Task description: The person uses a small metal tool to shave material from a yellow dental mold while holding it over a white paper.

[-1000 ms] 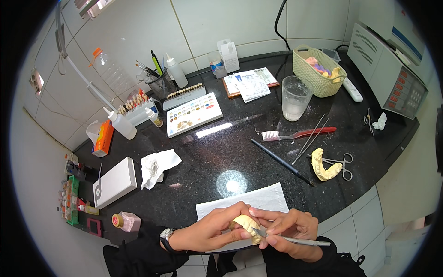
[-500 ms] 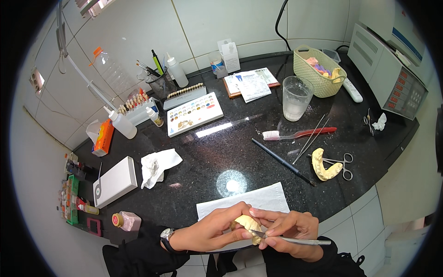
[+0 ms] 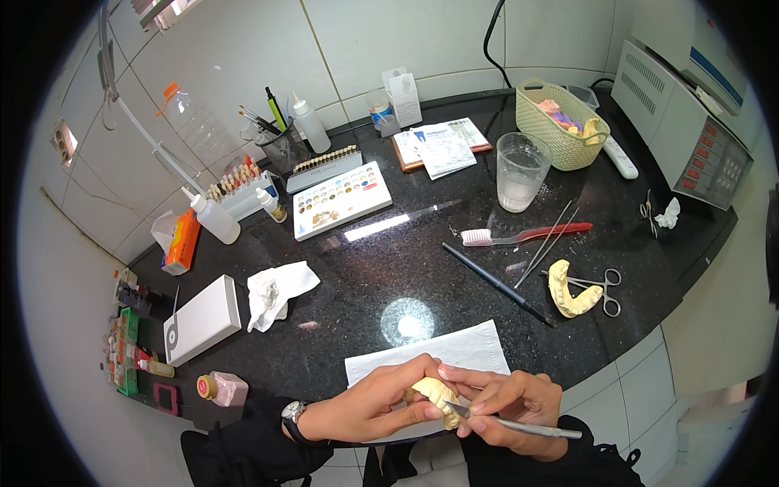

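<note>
My left hand (image 3: 381, 403), with a watch on its wrist, is closed around a pale yellow plaster dental cast (image 3: 436, 393) near the counter's front edge. Between the fingers of my right hand (image 3: 516, 408) is a slim metal scalpel (image 3: 535, 428). Its pointed blade touches the right side of the cast. The right fingertips also rest close against the cast. Under both hands lies a white paper towel (image 3: 479, 351); my hands hide part of it and of the cast.
On the black counter to the right lie a second plaster cast (image 3: 574, 299) with scissor-handled forceps (image 3: 610, 294), a brush (image 3: 499, 284), a red toothbrush (image 3: 527, 234) and tweezers (image 3: 545, 247). Behind stand a plastic cup (image 3: 519, 174) and a basket (image 3: 560, 134). Left are crumpled tissue (image 3: 278, 294) and a white box (image 3: 203, 321).
The scalpel's handle end has dipped slightly, and its blade has shifted a little on the cast. My left hand and the cast stay nearly still.
</note>
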Demonstrator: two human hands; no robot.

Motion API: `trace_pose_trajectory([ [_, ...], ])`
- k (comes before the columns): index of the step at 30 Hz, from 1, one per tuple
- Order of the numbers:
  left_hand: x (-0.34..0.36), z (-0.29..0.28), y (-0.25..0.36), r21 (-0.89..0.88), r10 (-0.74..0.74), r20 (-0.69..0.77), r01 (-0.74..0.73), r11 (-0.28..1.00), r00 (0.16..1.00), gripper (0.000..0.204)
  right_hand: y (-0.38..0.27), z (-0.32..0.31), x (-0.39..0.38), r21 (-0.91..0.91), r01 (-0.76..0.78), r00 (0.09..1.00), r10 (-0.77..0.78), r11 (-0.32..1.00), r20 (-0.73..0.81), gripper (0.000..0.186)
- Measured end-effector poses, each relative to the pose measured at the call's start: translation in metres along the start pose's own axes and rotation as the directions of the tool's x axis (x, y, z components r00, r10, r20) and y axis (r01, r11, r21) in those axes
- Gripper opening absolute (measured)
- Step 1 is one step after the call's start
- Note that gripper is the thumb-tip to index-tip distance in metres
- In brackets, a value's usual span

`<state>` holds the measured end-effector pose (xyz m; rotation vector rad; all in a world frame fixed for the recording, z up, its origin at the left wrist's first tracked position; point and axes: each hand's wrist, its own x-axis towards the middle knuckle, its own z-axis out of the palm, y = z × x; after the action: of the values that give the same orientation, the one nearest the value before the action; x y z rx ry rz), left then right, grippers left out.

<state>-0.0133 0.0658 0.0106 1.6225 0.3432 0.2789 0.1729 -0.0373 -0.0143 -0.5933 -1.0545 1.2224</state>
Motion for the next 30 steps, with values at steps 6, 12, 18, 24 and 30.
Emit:
trace_pose_trajectory([
  [6,-0.0012,-0.0016,0.0002,0.013,-0.033,0.012,0.032,0.999,0.999,0.031,-0.0044,-0.0017,0.0009,0.017,-0.095,0.995,0.095,0.995,-0.009,0.014],
  [12,-0.0006,-0.0017,-0.0003,0.016,-0.021,0.017,0.021,1.0,1.0,0.031,-0.0002,-0.002,-0.0006,0.051,-0.036,0.999,0.035,0.998,0.015,0.015],
  [18,-0.0009,0.0003,0.0017,-0.025,-0.04,0.004,0.04,0.999,0.999,0.031,-0.0009,-0.0028,-0.0025,0.061,-0.07,0.997,0.069,0.996,0.02,0.014],
  [24,-0.001,-0.0001,-0.0021,-0.028,-0.035,-0.001,0.035,0.999,0.999,0.031,0.0037,-0.0029,-0.0025,-0.003,-0.002,1.0,0.002,1.0,0.019,0.012],
  [30,-0.0017,-0.0016,-0.0042,-0.001,-0.033,0.007,0.033,0.999,0.999,0.031,-0.0029,-0.0033,0.0008,-0.001,-0.063,0.998,0.063,0.998,0.02,0.013],
])
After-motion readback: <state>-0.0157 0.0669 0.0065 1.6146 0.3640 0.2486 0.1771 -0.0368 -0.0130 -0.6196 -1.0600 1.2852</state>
